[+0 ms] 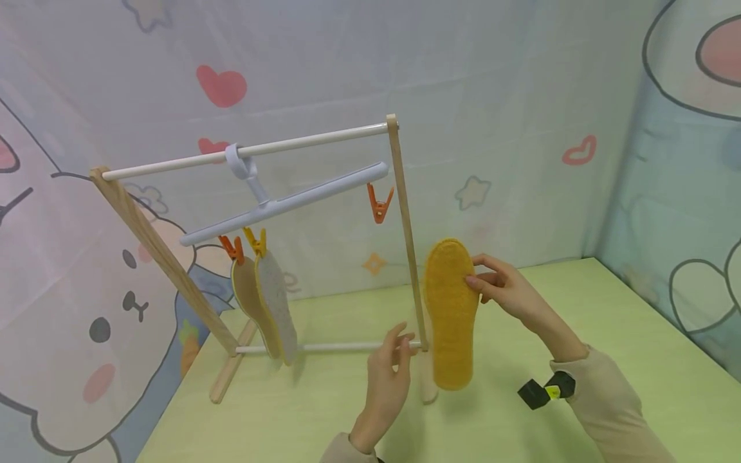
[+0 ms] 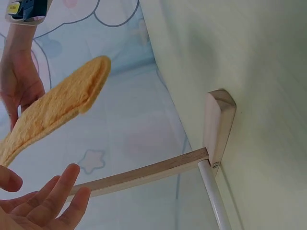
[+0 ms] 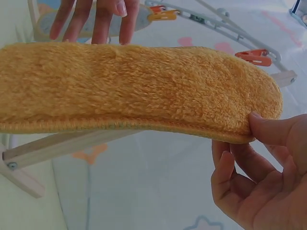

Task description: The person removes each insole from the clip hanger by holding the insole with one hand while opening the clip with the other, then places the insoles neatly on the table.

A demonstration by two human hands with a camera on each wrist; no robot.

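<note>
A fuzzy yellow insole (image 1: 450,321) hangs upright in the air, its upper edge pinched between thumb and fingers of my right hand (image 1: 500,286). The right wrist view shows the plush face and stitched edge of the insole (image 3: 144,91) close up. My left hand (image 1: 390,379) is raised left of the insole, in front of the rack's right post, fingers loosely bent and holding nothing. Two more insoles (image 1: 276,308) hang at the left from a lavender hanger (image 1: 283,204), one by an orange clip (image 1: 233,249), one by a yellow clip (image 1: 256,242). Another orange clip (image 1: 379,204) hangs unloaded at the hanger's right end.
The hanger hooks over the white top bar (image 1: 312,140) of a wooden rack (image 1: 405,212), tilted up to the right. The rack stands on a pale green table (image 1: 509,418). A cartoon-print cloth (image 1: 324,71) surrounds the back and sides.
</note>
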